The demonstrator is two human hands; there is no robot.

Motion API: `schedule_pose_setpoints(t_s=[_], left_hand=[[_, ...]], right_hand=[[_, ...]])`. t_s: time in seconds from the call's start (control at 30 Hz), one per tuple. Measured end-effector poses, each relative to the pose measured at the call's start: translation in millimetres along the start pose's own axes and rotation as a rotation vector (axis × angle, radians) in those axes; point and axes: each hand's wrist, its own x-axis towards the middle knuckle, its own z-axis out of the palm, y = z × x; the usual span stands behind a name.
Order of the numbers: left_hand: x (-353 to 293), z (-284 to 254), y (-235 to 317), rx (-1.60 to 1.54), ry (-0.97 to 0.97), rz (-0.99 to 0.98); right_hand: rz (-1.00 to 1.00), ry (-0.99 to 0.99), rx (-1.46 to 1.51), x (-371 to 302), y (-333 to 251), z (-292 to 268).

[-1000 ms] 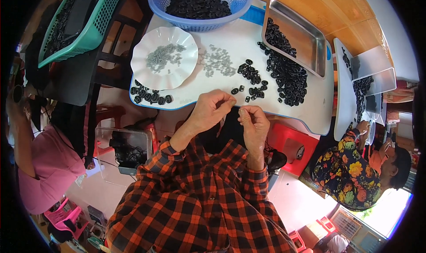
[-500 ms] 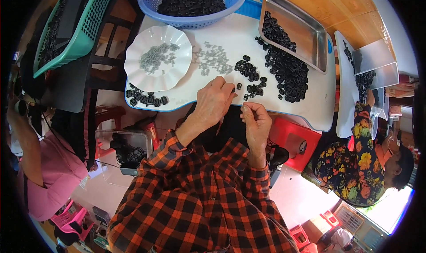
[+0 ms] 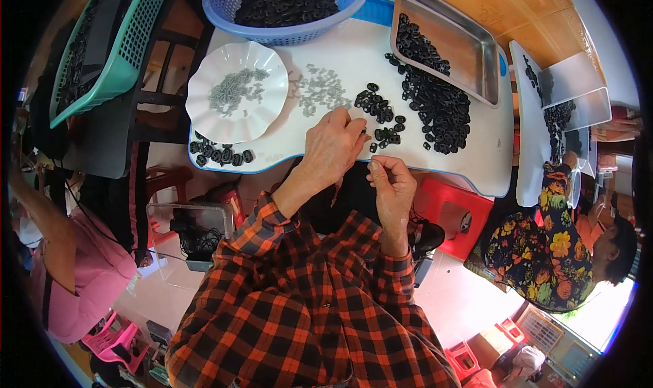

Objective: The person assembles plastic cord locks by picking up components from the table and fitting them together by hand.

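Over the near edge of the white table [image 3: 272, 151], my left hand [image 3: 332, 146] is closed in a pinch, a small black plastic piece [image 3: 364, 131] showing at its fingertips. To its right, at the table's edge, my right hand [image 3: 392, 187] has thumb and forefinger pressed together. Whatever lies between them is too small to make out. A loose group of black oval pieces [image 3: 374, 106] sits just beyond my hands. Small clear pieces [image 3: 320, 92] are scattered left of that group, and more of them [image 3: 235, 92] lie in a white scalloped plate [image 3: 201, 65].
A blue basket [image 3: 292, 31] of black pieces stands at the back. At the right, a metal tray [image 3: 486, 68] tilts over a large black pile [image 3: 442, 112]. Assembled-looking black pieces [image 3: 221, 153] lie near left. People sit on both sides; a red stool [image 3: 445, 211] stands close right.
My left hand has shifted slightly and its fingertips have reached right, where a single black piece lay. My right hand stays nearly still. The view has tilted slightly.
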Motion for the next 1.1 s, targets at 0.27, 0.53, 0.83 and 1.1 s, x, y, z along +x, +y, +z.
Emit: schedule_pose_setpoints(t_s=[0.27, 0.53, 0.83, 1.1], left_hand=[[4, 7, 0, 0.004, 0.091, 0.051], [-13, 0, 8, -1.042, -0.184, -0.474], [-30, 2, 13, -1.361, -0.186, -0.582], [-40, 4, 12, -1.516, -0.163, -0.622]], right_hand=[[0.034, 0.063, 0.076, 0, -4, -4], [-0.042, 0.079, 0.313, 0, -11, -2], [-0.176, 0.066, 0.234, -5, -14, 3], [-0.512, 0.135, -0.248, -9, -19, 7]])
